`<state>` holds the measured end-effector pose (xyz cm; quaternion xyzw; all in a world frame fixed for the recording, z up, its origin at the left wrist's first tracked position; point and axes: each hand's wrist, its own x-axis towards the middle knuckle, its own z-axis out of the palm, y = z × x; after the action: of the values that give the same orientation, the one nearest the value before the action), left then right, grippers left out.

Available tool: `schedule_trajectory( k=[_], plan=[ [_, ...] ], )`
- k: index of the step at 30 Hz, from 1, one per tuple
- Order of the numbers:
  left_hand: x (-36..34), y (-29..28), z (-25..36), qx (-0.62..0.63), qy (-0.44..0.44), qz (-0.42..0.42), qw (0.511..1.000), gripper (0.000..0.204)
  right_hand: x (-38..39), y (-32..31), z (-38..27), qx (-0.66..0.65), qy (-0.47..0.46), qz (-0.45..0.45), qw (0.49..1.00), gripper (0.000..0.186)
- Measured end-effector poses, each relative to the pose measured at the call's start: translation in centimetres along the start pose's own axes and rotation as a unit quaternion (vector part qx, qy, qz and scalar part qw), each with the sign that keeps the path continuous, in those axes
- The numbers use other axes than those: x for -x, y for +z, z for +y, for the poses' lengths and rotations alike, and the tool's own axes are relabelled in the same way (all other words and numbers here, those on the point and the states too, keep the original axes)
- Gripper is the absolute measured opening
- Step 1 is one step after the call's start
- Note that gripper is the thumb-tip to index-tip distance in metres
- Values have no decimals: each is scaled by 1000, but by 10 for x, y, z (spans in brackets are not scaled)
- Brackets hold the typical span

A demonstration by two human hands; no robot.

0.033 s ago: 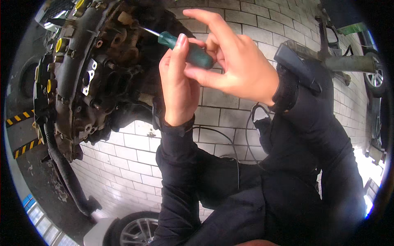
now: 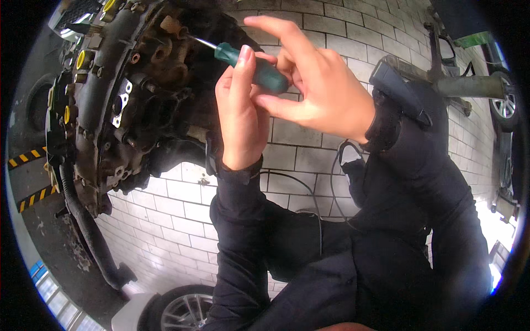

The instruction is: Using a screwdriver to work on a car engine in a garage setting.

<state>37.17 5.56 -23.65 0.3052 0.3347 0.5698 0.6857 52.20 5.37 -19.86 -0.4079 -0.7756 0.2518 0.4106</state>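
A screwdriver (image 2: 268, 77) with a dark green handle and a thin metal shaft points up and left toward an engine (image 2: 118, 94). Its tip ends at a rusty brown part of the engine; whether it touches is too dark to tell. My left hand (image 2: 241, 116) is closed around the handle, thumb laid along its top. The butt of the handle lies between the thumb and curled fingers of my right hand (image 2: 326, 88), whose index finger stretches out to the left. Grime covers the dark engine, which has yellow-ringed openings along its left side.
Pale tiles (image 2: 176, 220) cover the floor. A black hose (image 2: 83, 226) hangs down the engine's near left side. A thin black cable (image 2: 301, 182) runs by my legs. At lower left stands a car wheel (image 2: 187, 309); metal stand parts (image 2: 469, 86) are at right.
My right thumb and index finger have shifted very slightly at the handle. The screwdriver and the engine look almost the same.
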Motion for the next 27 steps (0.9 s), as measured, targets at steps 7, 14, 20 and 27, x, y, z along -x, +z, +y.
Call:
schedule_trajectory(
  k=[7,14,20,27],
  plan=[
    [3,-5,12,0,-39,-43,998,43,1,0,-5,-109,115,-25,987,71],
    [5,2,2,17,-10,28,999,34,4,-3,-3,-7,10,-11,1000,60],
    [8,-1,7,5,-40,7,999,43,3,4,-1,-49,57,-12,997,68],
    [11,1,7,12,-23,7,1000,39,1,1,-7,-27,7,-21,999,66]
  ],
)
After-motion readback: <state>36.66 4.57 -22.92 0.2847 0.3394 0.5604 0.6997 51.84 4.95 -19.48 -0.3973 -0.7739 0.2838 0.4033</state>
